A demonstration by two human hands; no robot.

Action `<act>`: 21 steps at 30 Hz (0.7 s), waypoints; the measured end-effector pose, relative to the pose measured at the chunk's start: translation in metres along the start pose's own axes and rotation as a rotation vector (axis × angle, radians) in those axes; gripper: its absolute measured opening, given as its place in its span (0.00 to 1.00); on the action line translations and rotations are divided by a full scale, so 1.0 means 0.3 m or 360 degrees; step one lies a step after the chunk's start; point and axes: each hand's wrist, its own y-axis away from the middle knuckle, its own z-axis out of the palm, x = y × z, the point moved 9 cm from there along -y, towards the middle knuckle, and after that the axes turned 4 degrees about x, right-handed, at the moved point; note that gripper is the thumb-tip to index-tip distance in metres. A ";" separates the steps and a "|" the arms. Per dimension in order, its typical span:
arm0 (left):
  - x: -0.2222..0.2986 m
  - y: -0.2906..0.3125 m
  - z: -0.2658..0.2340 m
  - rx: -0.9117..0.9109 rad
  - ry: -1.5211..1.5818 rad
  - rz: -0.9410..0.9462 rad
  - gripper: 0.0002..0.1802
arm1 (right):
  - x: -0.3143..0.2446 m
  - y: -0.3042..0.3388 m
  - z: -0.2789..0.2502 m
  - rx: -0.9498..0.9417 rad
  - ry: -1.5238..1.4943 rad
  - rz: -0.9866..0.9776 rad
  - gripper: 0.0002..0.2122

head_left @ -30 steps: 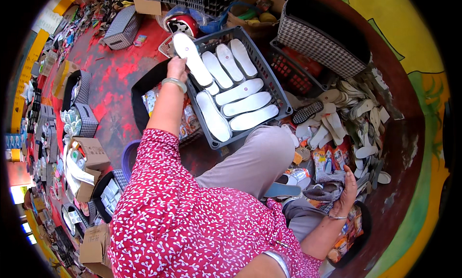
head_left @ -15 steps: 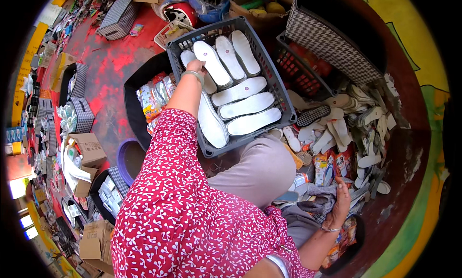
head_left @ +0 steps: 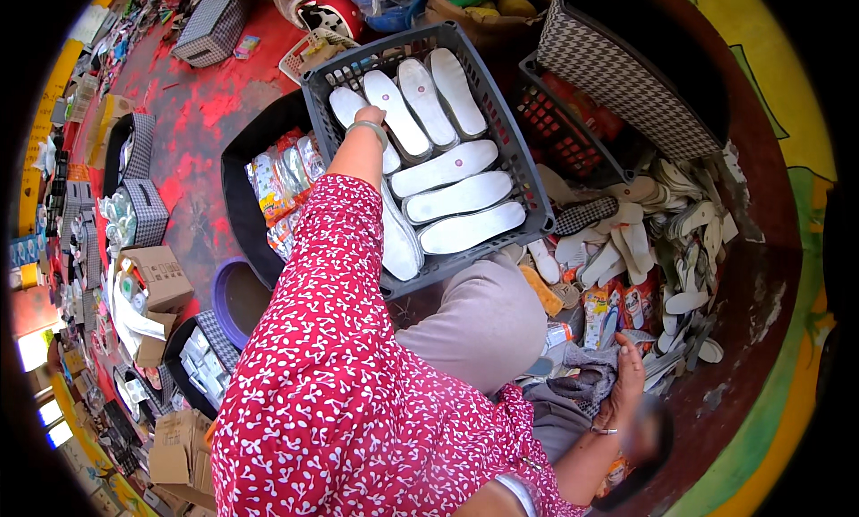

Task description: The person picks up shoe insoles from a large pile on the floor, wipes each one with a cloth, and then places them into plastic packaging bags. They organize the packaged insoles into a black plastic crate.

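White shoe insoles (head_left: 458,165) lie in rows inside a dark grey plastic crate (head_left: 542,215) with slotted walls. Over its left rows is my left hand (head_left: 369,117), closed, with fingertips at the left edge of an insole with a small round mark (head_left: 396,114). My wrist and hand partly hide the leftmost insole (head_left: 346,103). Down at the right, my right hand (head_left: 625,381) is held upright and open, fingers extended and slightly curved, beside a bunched grey cloth (head_left: 591,374) near my leg. I see nothing held in it.
Loose insoles (head_left: 631,249) pile up right of the crate, among orange packets (head_left: 637,304). A black bin of packaged goods (head_left: 242,208) sits left, near a purple tub (head_left: 234,289). A houndstooth storage box (head_left: 617,65) stands above a red-filled crate (head_left: 573,128).
The marked insole under my left hand now lies lower and in line with its neighbours. More of the leftmost insole shows. My right hand stays beside the grey cloth.
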 end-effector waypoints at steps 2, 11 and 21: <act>0.002 -0.046 -0.038 0.0008 -0.0124 0.0048 0.10 | 0.007 -0.011 0.000 -0.0011 0.0011 0.0005 0.13; 0.191 0.253 0.028 0.0300 -0.1134 0.0719 0.23 | 0.024 0.008 0.009 -0.0004 -0.0064 0.0048 0.13; 0.272 0.456 0.064 0.0436 -0.1662 0.0977 0.30 | 0.011 0.009 -0.013 0.0001 0.0060 -0.0034 0.13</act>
